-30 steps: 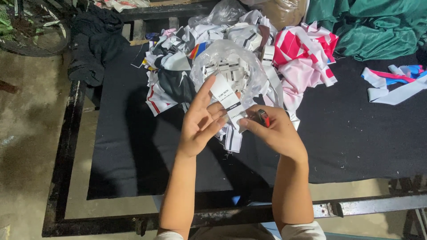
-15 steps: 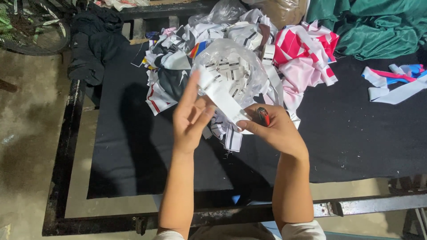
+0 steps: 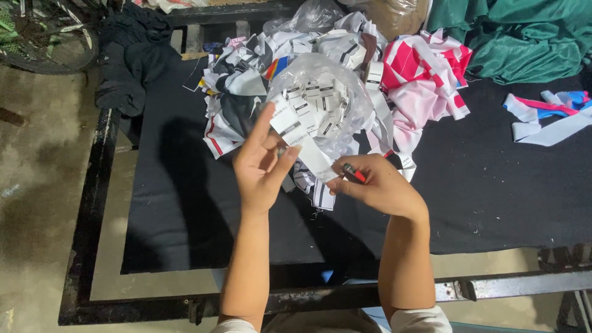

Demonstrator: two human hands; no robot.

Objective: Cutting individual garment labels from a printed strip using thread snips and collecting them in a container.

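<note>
Labels (image 3: pixel 302 139), a white strip of them, run slantwise between both hands just above the near half of the worktop (image 3: pixel 185 209), which is draped in black cloth. Left hand (image 3: pixel 262 166) is mostly open, fingers spread upward, with the thumb pinching the strip against the palm side; that is a light hold, and I'd judge the strip could slide out if the other hand tugs. Right hand (image 3: pixel 376 185) is curled closed around the strip's lower end and also carries a small red and dark tool (image 3: pixel 354 174), a cutter or lighter, I cannot tell which. With one hand doing two jobs, the tool may slip, or nick or scorch the wrong spot on the strip, or catch a fingertip, since the left fingers sit very close to it. Just beyond the hands lies a clear plastic bag (image 3: pixel 327 92) full of more white labels, its mouth loose; a stray pull could spill them into the heap of striped scraps (image 3: pixel 237 92) beside it, where they would be hard to pick out. Pink and white fabric (image 3: pixel 425 74) sits to the right, and green cloth (image 3: pixel 524 37) farther back. Loose ribbons (image 3: pixel 542 120) lie well apart at the far right.
</note>
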